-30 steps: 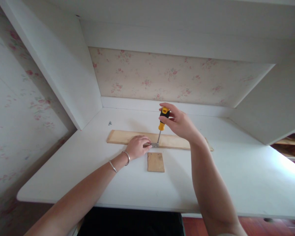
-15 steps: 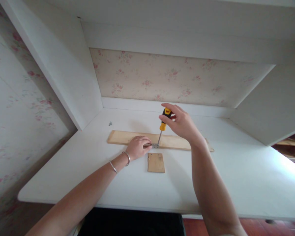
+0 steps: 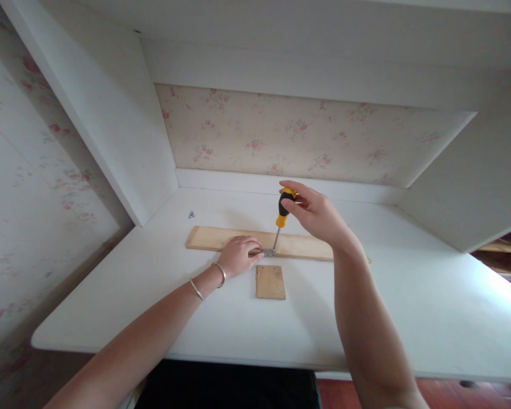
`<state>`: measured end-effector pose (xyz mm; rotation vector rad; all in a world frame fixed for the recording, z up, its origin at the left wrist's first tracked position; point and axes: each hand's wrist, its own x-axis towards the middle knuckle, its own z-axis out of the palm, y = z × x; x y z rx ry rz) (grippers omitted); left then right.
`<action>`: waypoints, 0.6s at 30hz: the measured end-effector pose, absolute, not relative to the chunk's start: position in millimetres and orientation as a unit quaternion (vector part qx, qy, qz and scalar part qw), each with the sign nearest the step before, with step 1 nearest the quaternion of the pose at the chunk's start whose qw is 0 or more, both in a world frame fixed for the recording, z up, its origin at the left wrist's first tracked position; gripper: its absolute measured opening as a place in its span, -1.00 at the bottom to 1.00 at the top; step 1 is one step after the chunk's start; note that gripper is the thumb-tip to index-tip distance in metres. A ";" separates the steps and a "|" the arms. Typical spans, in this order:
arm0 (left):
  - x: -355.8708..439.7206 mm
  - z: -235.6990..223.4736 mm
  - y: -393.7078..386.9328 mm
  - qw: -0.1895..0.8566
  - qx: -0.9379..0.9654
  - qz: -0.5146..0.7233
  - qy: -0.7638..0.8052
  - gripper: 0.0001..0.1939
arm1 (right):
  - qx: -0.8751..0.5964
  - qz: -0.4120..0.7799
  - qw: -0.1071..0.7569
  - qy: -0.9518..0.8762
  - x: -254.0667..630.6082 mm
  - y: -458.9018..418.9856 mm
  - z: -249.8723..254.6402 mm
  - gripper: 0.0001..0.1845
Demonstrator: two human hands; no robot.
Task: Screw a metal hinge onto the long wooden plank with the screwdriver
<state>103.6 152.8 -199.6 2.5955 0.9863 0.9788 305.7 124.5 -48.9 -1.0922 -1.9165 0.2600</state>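
Observation:
A long wooden strip [image 3: 302, 245] lies across the white desk [image 3: 409, 307]. A small metal bracket [image 3: 268, 251] sits at its near edge. My left hand [image 3: 237, 255], fingers curled, pinches the bracket against the strip. My right hand [image 3: 313, 213] is closed round the top of a yellow and black screwdriver [image 3: 281, 215], which stands nearly upright with its tip on the bracket. A small square wooden piece [image 3: 270, 282] lies just in front of the bracket, apart from both hands.
A tiny screw or metal bit [image 3: 191, 214] lies at the back left of the desk. White side panels and an overhead shelf box the desk in. Floral wallpaper covers the back wall. A wooden shelf shows at the far right.
My right hand has turned on the screwdriver handle, its fingers now covering more of the yellow top. The left hand, bracket and wood pieces have stayed in place.

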 end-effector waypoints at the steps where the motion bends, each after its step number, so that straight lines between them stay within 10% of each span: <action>1: 103.6 -199.7 152.8 0.099 0.877 0.331 0.334 -0.90 | -0.444 0.091 0.447 -0.771 305.2 123.9 -48.6 -0.60; 18: 103.5 -198.0 152.3 0.102 0.880 0.327 0.330 -0.91 | -0.448 0.105 0.435 -0.774 303.8 123.4 -48.0 -0.54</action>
